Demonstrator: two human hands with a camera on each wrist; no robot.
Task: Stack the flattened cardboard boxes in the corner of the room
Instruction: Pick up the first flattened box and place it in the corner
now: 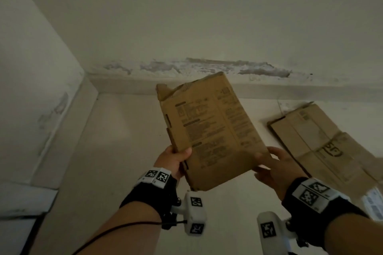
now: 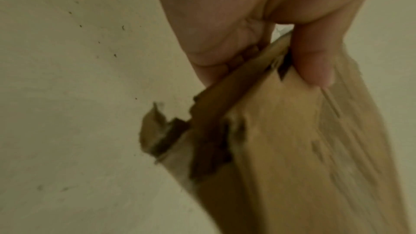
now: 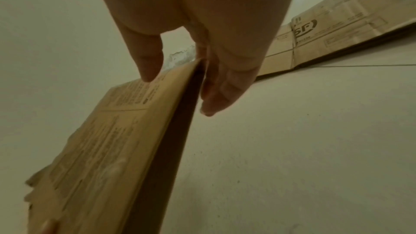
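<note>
Head view shows a flattened cardboard box (image 1: 211,130) held up off the pale floor (image 1: 124,141) between both hands, its far end tilted toward the wall's skirting (image 1: 124,87) and the room corner (image 1: 87,74) off to the left. The left hand (image 1: 174,161) pinches the box's near left edge, thumb on the printed top face and the other fingers underneath. The right hand (image 1: 275,170) pinches the near right corner the same way, thumb lying on top and fingers below. In the left wrist view the thumb (image 2: 315,63) presses the upper face while the curled fingers (image 2: 216,45) clamp the underside, with the box's torn, ragged flap edge just beyond them. The right wrist view has the thumb (image 3: 146,56) on the printed side and straightish fingers (image 3: 223,84) backing the shadowed underside. The box is brown, creased, covered in blocks of small dark print too blurred to read, with notched slots along its left edge and a crumpled, torn far left corner. To the right, well apart from the held box, a larger flattened cardboard box (image 1: 323,143) lies flat on the floor against the wall, bearing a big curved logo.
</note>
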